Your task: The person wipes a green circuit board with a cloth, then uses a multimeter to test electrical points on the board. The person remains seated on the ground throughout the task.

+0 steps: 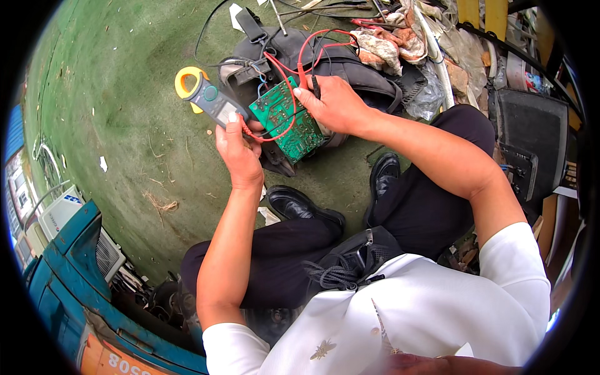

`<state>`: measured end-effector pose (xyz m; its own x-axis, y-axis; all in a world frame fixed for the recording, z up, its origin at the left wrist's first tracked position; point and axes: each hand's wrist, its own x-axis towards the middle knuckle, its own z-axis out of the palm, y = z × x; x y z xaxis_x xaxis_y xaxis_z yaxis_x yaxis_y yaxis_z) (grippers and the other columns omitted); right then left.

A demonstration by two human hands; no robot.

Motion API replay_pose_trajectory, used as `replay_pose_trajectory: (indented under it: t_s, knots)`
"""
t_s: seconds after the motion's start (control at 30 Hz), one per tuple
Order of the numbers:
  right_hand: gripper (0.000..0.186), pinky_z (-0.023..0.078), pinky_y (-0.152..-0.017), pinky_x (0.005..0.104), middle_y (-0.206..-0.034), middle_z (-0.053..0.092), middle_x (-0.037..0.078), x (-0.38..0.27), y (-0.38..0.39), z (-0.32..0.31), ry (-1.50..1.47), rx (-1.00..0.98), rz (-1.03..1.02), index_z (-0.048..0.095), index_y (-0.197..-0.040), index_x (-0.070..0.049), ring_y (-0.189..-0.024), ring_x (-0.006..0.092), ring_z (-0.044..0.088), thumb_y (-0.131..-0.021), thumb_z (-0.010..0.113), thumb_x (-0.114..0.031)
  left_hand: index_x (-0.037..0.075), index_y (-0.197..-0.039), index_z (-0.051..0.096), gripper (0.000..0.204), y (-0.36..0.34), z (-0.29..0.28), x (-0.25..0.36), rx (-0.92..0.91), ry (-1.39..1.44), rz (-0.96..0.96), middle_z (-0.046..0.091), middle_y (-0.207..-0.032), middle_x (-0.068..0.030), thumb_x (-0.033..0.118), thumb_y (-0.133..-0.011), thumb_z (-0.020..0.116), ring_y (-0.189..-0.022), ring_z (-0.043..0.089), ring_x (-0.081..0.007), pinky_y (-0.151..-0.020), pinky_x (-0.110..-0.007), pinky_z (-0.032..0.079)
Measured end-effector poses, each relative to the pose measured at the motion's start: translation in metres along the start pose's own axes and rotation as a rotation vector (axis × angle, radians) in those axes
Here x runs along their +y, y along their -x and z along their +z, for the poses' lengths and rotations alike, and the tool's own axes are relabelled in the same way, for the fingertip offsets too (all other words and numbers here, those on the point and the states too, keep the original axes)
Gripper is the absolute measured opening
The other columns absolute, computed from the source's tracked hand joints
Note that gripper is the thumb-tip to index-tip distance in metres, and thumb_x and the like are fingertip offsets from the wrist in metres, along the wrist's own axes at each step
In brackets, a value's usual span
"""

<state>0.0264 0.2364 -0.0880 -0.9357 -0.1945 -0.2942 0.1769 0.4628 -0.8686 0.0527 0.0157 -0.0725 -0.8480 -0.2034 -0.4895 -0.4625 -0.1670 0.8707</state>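
Observation:
My left hand point(239, 150) is closed round the lower end of a clamp meter point(215, 103), which has a grey body, a teal dial and a yellow jaw. The thumb lies beside its small display. A green circuit board point(289, 125) rests tilted against a dark backpack point(337, 65), just right of the meter. My right hand point(330, 103) grips a red test probe point(301, 70) and a black test probe point(315, 87) above the board's upper right edge. Red and black leads loop over the board from the meter. Where the probe tips touch is hidden.
Green matting point(131, 144) covers the floor. Crumpled cloths point(387, 47) and clear plastic bags lie at the upper right, near a black panel point(531, 137). A teal metal cabinet point(62, 281) stands at the lower left. My black shoes point(300, 205) are just below the backpack.

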Motion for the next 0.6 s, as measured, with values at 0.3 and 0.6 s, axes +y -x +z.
replay_pose_trajectory:
  t_s: [0.3, 0.6]
  knots:
    - [0.034, 0.050, -0.077, 0.0545, -0.080, 0.066, 0.028, 0.012, -0.007, 0.004, 0.003, -0.012, 0.078, 0.068, -0.097, -0.001, -0.085, 0.0479, 0.065, -0.098, 0.057, -0.034, 0.008, -0.110, 0.052, 0.031, -0.004, 0.001, 0.003, -0.025, -0.024, -0.053, 0.070, -0.091, -0.0093, 0.038, -0.103, 0.052, -0.071, 0.067, -0.0128, -0.044, -0.021, 0.033]
    - [0.035, 0.049, -0.075, 0.0536, -0.078, 0.066, 0.027, 0.009, -0.005, 0.003, -0.022, -0.029, 0.087, 0.067, -0.095, 0.000, -0.082, 0.0470, 0.065, -0.098, 0.057, -0.034, 0.005, -0.110, 0.053, 0.035, -0.009, -0.003, 0.005, -0.063, -0.011, -0.041, 0.071, -0.106, -0.0151, 0.039, -0.104, 0.050, -0.076, 0.069, -0.0139, -0.042, -0.021, 0.036]
